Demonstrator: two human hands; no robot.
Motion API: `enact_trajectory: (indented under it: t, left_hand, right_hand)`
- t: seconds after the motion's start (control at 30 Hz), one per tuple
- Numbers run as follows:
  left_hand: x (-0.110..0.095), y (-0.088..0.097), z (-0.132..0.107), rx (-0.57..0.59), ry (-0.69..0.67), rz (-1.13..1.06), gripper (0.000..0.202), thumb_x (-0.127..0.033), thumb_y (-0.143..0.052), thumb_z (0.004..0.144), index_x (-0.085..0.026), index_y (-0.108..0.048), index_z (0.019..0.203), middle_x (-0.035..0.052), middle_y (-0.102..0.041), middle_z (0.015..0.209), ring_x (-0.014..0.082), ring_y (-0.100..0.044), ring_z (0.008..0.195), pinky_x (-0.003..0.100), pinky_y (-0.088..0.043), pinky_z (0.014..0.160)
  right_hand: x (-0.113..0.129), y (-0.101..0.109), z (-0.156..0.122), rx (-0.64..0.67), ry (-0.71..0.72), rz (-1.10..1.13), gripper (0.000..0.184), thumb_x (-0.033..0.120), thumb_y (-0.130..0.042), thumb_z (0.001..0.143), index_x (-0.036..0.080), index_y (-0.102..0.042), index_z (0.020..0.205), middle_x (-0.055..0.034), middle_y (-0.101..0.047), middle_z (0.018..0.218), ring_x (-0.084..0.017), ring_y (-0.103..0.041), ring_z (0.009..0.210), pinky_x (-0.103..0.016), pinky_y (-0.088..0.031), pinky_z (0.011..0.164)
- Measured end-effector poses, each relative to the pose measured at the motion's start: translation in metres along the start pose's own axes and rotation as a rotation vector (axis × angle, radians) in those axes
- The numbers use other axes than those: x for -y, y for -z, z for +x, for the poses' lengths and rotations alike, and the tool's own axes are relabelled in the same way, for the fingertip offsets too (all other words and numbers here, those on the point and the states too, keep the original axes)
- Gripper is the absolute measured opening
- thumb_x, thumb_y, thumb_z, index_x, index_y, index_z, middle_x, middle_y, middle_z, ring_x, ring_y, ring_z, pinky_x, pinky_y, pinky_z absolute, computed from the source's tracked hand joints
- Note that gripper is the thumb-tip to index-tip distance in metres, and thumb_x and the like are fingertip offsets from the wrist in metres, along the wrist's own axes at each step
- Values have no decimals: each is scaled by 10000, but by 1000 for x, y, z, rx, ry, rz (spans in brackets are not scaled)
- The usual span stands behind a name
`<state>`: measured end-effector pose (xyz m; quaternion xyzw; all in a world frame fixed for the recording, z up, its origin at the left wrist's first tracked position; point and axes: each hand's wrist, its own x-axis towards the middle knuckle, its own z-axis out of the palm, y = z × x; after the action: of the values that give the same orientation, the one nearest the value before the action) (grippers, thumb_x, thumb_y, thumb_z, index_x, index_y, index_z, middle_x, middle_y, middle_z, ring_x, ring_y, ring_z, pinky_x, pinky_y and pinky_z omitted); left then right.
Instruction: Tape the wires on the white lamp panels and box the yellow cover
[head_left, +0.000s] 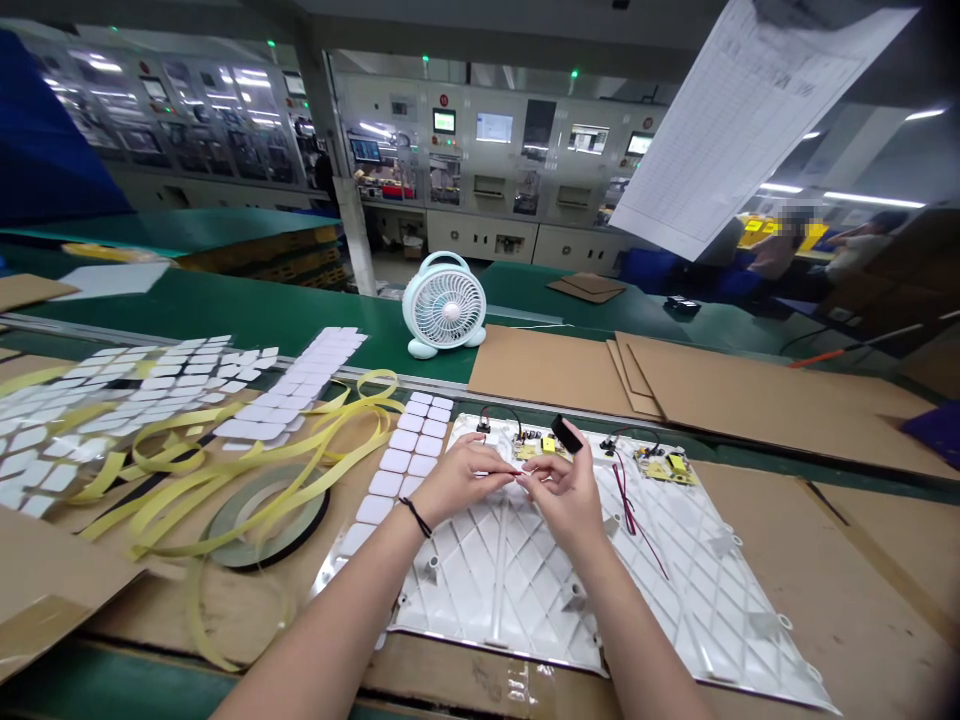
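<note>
My left hand (466, 474), with a black band on its wrist, pinches a thin red wire (517, 475) between thumb and finger. My right hand (564, 492) meets it there, its fingertips closed on the same wire, most of which they hide. A small black rectangular piece (568, 434) sits at a raised finger of the right hand; how it is attached I cannot make out. Below both hands lies a white ribbed plastic panel (517, 590). Along its far edge are a circuit board (549, 444) and a second circuit board (667, 466). A red-and-black wire bundle (628, 515) rests on the panel's right half.
White sticker sheets (300, 385), yellow tape strips (337, 450) and a tape roll (300, 535) lie at left. A light-blue fan (448, 308) stands behind the panel. Cardboard sheets (750, 400) cover the right side; a paper sheet (757, 120) hangs above. People are in the background.
</note>
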<state>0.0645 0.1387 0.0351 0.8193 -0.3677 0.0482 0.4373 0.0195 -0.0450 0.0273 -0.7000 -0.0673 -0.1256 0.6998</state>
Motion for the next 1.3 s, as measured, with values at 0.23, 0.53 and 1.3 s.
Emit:
enact_trajectory:
  t: [0.23,0.53,1.3]
  left_hand:
    - [6,-5,0,34,-7,112,105,-231,-621,837,-244,-724,852,-18,-709,770,122,-605,715,360,-295,974]
    - [26,20,-2,-133,72,200,119,-258,-603,827,-231,-717,807,-19,-692,711,122,-589,673,335,-336,941]
    - [20,0,10,40,281,287,141,-155,-576,768,-212,-704,781,32,-715,862,204,-622,871,346,-407,874]
  right_hand:
    - [-3,19,7,60,47,-378,689,145,-508,746,238,-259,1382,22,-618,719,-146,-568,638,-277,-445,664]
    - [-21,117,29,-221,-24,-557,730,206,-519,659,197,-277,1347,19,-628,683,-140,-508,537,-270,-407,595]
    - [-18,153,21,-110,-181,-404,822,333,-720,617,209,-332,1332,24,-624,666,-156,-581,591,-296,-465,629]
